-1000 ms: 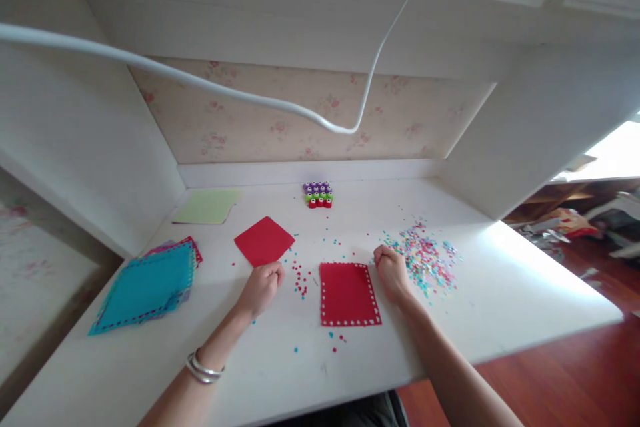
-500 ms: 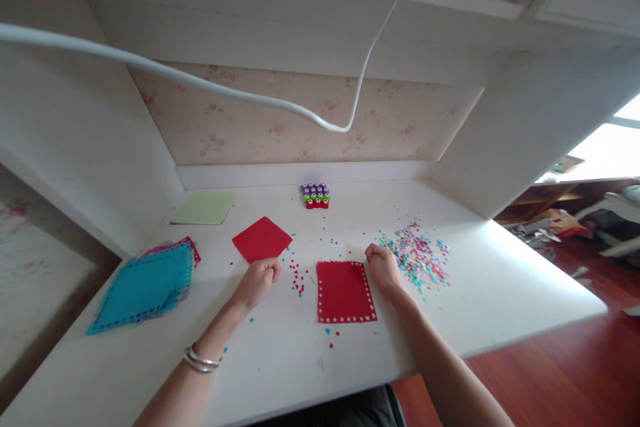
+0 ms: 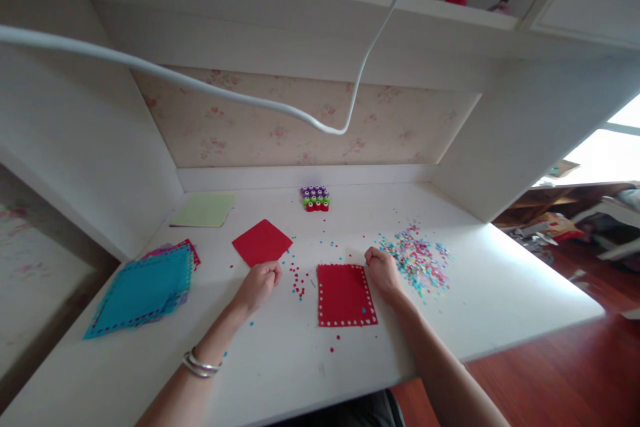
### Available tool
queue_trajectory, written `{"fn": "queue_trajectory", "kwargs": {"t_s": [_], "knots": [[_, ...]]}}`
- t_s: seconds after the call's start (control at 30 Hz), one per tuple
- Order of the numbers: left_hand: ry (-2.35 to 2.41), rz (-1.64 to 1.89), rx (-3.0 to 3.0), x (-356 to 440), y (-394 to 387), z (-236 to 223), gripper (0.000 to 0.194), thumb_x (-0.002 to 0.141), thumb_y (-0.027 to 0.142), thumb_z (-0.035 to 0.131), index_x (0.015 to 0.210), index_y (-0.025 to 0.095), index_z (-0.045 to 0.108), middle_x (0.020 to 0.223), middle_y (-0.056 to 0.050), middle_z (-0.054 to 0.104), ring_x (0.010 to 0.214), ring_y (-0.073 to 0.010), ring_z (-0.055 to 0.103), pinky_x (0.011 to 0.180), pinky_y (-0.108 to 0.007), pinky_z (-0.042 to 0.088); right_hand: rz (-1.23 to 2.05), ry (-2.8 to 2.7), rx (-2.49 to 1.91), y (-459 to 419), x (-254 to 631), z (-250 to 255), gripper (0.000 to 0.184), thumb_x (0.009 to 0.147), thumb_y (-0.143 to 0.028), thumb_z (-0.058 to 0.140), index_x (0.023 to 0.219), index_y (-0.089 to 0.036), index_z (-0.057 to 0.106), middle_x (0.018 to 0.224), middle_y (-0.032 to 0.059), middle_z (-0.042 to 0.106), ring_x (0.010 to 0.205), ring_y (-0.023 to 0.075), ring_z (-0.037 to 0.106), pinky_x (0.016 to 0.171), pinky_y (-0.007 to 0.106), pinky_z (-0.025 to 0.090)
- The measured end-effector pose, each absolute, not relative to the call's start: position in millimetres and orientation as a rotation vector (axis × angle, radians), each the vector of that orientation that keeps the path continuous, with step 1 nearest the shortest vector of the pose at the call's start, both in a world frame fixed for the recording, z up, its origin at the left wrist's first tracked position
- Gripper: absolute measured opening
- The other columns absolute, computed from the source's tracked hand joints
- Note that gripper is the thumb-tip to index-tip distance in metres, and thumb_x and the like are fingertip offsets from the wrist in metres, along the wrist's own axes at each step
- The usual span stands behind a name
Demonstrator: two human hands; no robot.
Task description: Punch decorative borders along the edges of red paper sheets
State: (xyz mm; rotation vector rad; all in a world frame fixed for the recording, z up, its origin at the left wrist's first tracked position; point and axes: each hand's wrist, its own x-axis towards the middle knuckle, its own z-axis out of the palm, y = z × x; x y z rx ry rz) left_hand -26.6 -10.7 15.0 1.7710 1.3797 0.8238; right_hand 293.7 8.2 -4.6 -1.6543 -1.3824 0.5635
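My left hand (image 3: 259, 285) rests on the table as a loose fist, at the near corner of a plain red sheet (image 3: 262, 243) turned like a diamond. My right hand (image 3: 383, 268) is also closed in a fist, just beside the right edge of a red square sheet (image 3: 345, 293). Small holes line this square's left, right and near edges; its far edge shows few or none. Nothing shows in either fist. Between the hands lie scattered red and blue paper bits (image 3: 299, 282). A blue bit (image 3: 365, 310) lies on the punched square.
A stack of punched sheets, blue on top (image 3: 145, 287), lies at the left. Pale green paper (image 3: 203, 209) lies behind it. Small purple, green and red hole punches (image 3: 315, 199) stand at the back. Colourful confetti (image 3: 417, 257) is heaped right. A white cable (image 3: 280, 107) hangs in front.
The view has tilted up slightly. Blue bits below the punched square are no longer there, and a blue bit now shows on the square. Both hands stay where they were, closed.
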Motion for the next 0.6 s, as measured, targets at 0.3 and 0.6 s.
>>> {"fn": "queue_trajectory", "kwargs": {"t_s": [0.3, 0.6], "knots": [[1.435, 0.773, 1.881, -29, -7, 10, 0.012, 0.066, 0.016, 0.034, 0.057, 0.022, 0.037, 0.054, 0.002, 0.042, 0.056, -0.0158, 0.045, 0.054, -0.026, 0.034, 0.574, -1.365, -1.612, 8, 294, -5, 0.012, 0.053, -0.029, 0.034, 0.051, -0.022, 0.044, 0.049, -0.003, 0.04, 0.054, 0.0151, 0.039, 0.054, 0.026, 0.026], [1.386, 0.579, 2.247, 38, -19, 42, 0.027, 0.089, 0.032, 0.051, 0.112, 0.021, 0.06, 0.117, -0.008, 0.064, 0.109, -0.0221, 0.058, 0.096, -0.032, 0.043, 0.539, -1.294, -1.521, 9, 300, -13, 0.011, 0.055, -0.025, 0.036, 0.054, -0.023, 0.046, 0.053, -0.0024, 0.045, 0.056, 0.0163, 0.042, 0.055, 0.026, 0.031]]}}
